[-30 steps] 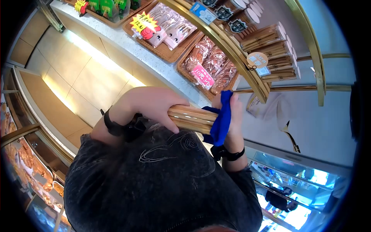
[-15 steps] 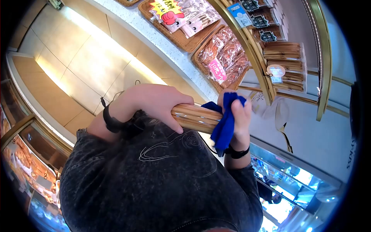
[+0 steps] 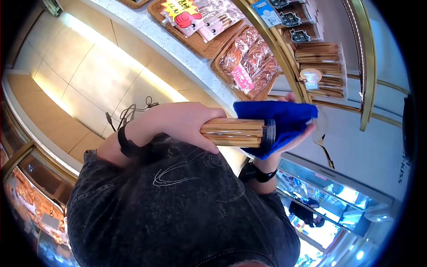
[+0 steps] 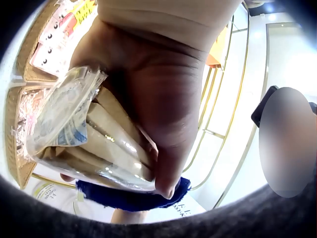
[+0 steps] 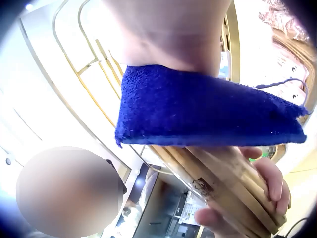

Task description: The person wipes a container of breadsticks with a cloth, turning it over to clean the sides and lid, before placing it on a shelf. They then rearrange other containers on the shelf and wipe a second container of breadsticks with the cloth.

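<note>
Fingers of the left hand (image 3: 178, 120) wrap a clear pack of sticks (image 3: 235, 132) at centre. At its 3 o'clock end, the right hand (image 3: 296, 129) lies flat-fingered under a blue cloth (image 3: 284, 118). Baskets (image 3: 200, 42) sit at 12 o'clock on the tabletop (image 3: 178, 58).

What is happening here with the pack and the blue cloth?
A person stands at a shop counter with baskets of packaged snacks. The left hand grips a clear pack of long biscuit sticks, held level in front of the chest. The right hand holds a blue cloth spread flat against the pack's end, as if wiping it. More such packs sit on the gold shelf behind.
</note>
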A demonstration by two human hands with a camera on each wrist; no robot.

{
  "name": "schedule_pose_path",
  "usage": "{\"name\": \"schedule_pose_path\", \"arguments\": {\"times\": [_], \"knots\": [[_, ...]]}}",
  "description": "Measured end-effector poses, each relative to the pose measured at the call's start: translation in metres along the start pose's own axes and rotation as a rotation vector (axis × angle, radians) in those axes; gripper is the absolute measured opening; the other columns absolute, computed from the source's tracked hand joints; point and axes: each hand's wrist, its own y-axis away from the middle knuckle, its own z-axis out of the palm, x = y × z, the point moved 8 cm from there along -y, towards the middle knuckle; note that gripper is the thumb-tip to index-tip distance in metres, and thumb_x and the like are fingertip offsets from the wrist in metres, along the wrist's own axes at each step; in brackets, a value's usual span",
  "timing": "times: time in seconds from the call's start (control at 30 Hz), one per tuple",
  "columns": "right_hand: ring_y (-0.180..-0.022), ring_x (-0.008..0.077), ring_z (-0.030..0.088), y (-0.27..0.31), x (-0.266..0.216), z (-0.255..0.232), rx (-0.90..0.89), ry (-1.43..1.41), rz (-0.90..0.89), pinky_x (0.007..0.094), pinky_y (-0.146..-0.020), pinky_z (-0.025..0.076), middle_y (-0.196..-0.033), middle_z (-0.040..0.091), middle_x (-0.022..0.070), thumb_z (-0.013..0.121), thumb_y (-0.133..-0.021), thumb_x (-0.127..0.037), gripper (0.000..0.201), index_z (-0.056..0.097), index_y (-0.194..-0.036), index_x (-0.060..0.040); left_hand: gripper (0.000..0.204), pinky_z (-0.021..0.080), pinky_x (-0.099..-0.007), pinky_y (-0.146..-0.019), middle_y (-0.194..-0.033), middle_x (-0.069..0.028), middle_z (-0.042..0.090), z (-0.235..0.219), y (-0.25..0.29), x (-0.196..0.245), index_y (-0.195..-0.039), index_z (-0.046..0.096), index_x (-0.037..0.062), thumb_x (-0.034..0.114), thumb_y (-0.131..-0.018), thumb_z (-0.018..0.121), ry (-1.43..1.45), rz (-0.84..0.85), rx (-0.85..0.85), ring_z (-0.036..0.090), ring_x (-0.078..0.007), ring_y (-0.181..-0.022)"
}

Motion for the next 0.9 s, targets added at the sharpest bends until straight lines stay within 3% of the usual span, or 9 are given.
{"name": "schedule_pose_path", "arguments": {"times": [0.23, 0.33, 0.37, 0.5, 0.6, 0.67, 0.73, 0.87, 0.9], "knots": [[-0.115, 0.0415, 0.052, 0.035, -0.018, 0.003, -0.104, 0.424, 0.021, 0.0491, -0.096, 0.043, -0.123, 0.052, 0.0288, 0.028, -0.083, -0.076, 0.094, 0.042, -0.133, 0.0028, 0.069, 0.048, -0.0360, -0.079, -0.095, -0.0162, 0.065, 0.012, -0.018, 0.013, -0.119, 0.049, 0.0039, 0.044, -0.070, 0.076, -0.009, 0.035, -0.066, 0.063, -0.0289, -0.089], [-0.099, 0.0383, 0.062, 0.050, -0.034, 0.048, -0.713, 1.635, -0.524, 0.0431, -0.079, 0.051, -0.118, 0.057, 0.0237, 0.058, -0.082, -0.047, 0.053, 0.060, -0.109, -0.0020, 0.069, 0.048, -0.0345, -0.080, -0.098, -0.0158, 0.064, 0.024, -0.023, 0.008, -0.119, 0.049, 0.0029, 0.043, -0.070, 0.077, 0.044, 0.037, -0.226, 0.063, -0.0264, -0.090], [-0.088, 0.0350, 0.064, 0.056, -0.032, 0.066, -0.785, 1.701, -0.659, 0.0409, -0.070, 0.052, -0.109, 0.060, 0.0187, 0.066, -0.076, -0.036, 0.041, 0.060, -0.102, -0.0045, 0.069, 0.048, -0.0345, -0.080, -0.098, -0.0158, 0.064, 0.024, -0.026, 0.006, -0.119, 0.049, 0.0029, 0.043, -0.070, 0.077, 0.033, 0.035, -0.241, 0.063, -0.0264, -0.090], [-0.083, 0.0311, 0.063, 0.050, -0.032, 0.050, -0.697, 1.543, -0.481, 0.0398, -0.071, 0.051, -0.099, 0.062, 0.0158, 0.070, -0.068, -0.019, 0.033, 0.059, -0.096, -0.0036, 0.066, 0.047, -0.0333, -0.080, -0.099, -0.0154, 0.063, 0.029, -0.032, 0.010, -0.118, 0.050, 0.0021, 0.041, -0.071, 0.077, 0.042, 0.024, -0.319, 0.062, -0.0249, -0.089], [-0.088, 0.0226, 0.060, 0.029, -0.040, -0.004, -0.014, 1.299, -0.228, 0.0332, -0.083, 0.046, -0.098, 0.062, 0.0149, 0.055, -0.083, -0.006, 0.016, 0.059, -0.097, 0.0007, 0.065, 0.047, -0.0348, -0.079, -0.096, -0.0160, 0.064, 0.023, -0.041, 0.019, -0.117, 0.050, 0.0019, 0.039, -0.071, 0.077, -0.014, 0.009, -0.127, 0.063, -0.0272, -0.088], [-0.094, 0.0162, 0.057, 0.027, -0.034, -0.040, 0.266, 1.028, -0.020, 0.0316, -0.086, 0.044, -0.102, 0.060, 0.0104, 0.047, -0.095, -0.027, 0.033, 0.055, -0.113, 0.0001, 0.065, 0.048, -0.0356, -0.079, -0.095, -0.0172, 0.064, 0.013, -0.043, 0.020, -0.117, 0.050, 0.0010, 0.038, -0.070, 0.077, -0.119, -0.075, 0.076, 0.063, -0.0305, -0.089], [-0.097, 0.0207, 0.058, 0.029, -0.029, -0.053, 0.424, 0.521, -0.074, 0.0355, -0.088, 0.045, -0.105, 0.061, 0.0094, 0.040, -0.094, -0.051, 0.053, 0.053, -0.117, -0.0044, 0.068, 0.048, -0.0361, -0.078, -0.096, -0.0182, 0.064, 0.017, -0.046, 0.026, -0.117, 0.049, 0.0002, 0.038, -0.069, 0.078, -0.172, -0.053, 0.102, 0.063, -0.0333, -0.088], [-0.110, 0.0225, 0.052, 0.027, -0.027, -0.028, 0.196, 0.347, -0.252, 0.0385, -0.098, 0.040, -0.120, 0.053, 0.0072, 0.037, -0.090, -0.064, 0.067, 0.045, -0.126, -0.0089, 0.058, 0.048, -0.0377, -0.072, -0.087, -0.0196, 0.063, 0.025, -0.059, 0.034, -0.114, 0.049, -0.0015, 0.042, -0.080, 0.066, -0.008, 0.149, 0.291, 0.063, -0.0312, -0.082], [-0.110, 0.0220, 0.052, 0.030, -0.018, -0.037, 0.297, 0.366, -0.236, 0.0377, -0.098, 0.040, -0.120, 0.054, 0.0076, 0.041, -0.089, -0.064, 0.068, 0.045, -0.126, -0.0069, 0.054, 0.048, -0.0365, -0.070, -0.085, -0.0194, 0.062, 0.021, -0.061, 0.035, -0.113, 0.048, -0.0031, 0.041, -0.086, 0.060, 0.102, 0.236, 0.380, 0.063, -0.0302, -0.078]]}}
